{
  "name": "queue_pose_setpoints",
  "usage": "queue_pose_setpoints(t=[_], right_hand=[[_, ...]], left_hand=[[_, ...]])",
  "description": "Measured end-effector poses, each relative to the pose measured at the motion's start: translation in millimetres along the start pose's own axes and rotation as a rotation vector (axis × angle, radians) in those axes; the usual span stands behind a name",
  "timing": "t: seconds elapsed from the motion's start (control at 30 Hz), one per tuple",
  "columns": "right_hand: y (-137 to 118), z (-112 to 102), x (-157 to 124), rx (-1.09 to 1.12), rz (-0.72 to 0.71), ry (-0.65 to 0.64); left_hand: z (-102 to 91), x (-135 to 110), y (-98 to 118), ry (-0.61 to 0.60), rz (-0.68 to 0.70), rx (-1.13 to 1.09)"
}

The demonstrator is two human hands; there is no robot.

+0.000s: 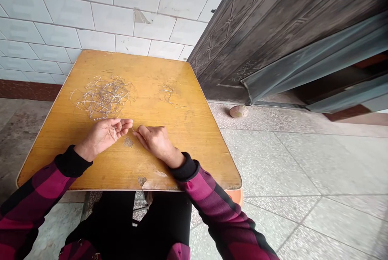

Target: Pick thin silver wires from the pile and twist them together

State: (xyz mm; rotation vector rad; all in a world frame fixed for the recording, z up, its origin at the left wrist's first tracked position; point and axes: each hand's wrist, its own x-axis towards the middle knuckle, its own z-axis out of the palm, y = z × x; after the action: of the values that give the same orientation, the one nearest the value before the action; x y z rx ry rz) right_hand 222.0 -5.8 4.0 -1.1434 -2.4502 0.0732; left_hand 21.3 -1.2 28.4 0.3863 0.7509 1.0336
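A tangled pile of thin silvery wire pieces (104, 96) lies on the far left of the wooden table (182, 130). A much smaller bunch of wires (168, 93) rests to its right. My left hand (104, 134) lies palm up just below the big pile, fingers loosely curled around a few thin wires. My right hand (154, 138) rests knuckles up beside it, fingertips pinched on the end of a thin wire between the two hands.
White tiled wall (91, 13) stands behind the table. A dark metal door (273, 29) is at the right, with a small round object (238, 111) on the floor by its base. Something orange (238, 196) shows under the table's near right corner.
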Motion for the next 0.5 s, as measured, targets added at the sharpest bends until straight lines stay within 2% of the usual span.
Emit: queue_pose_setpoints(t=[0.1,0.27,0.33,0.5], right_hand=[[-4.7,5.2,-0.6,0.179,0.111,-0.047],[-13.2,12.4,-1.1,0.879,0.228,-0.125],[-15.7,15.5,-1.8,1.094,0.293,-0.166],[-19.0,22.9,-3.8,1.389,0.39,-0.246]], left_hand=[[2.0,-1.5,4.0,0.047,0.026,-0.014],[1.2,-1.7,8.2,0.068,0.04,-0.011],[0.4,-1.2,9.2,0.074,0.042,-0.019],[-0.2,-0.3,12.8,0.115,0.019,-0.045]])
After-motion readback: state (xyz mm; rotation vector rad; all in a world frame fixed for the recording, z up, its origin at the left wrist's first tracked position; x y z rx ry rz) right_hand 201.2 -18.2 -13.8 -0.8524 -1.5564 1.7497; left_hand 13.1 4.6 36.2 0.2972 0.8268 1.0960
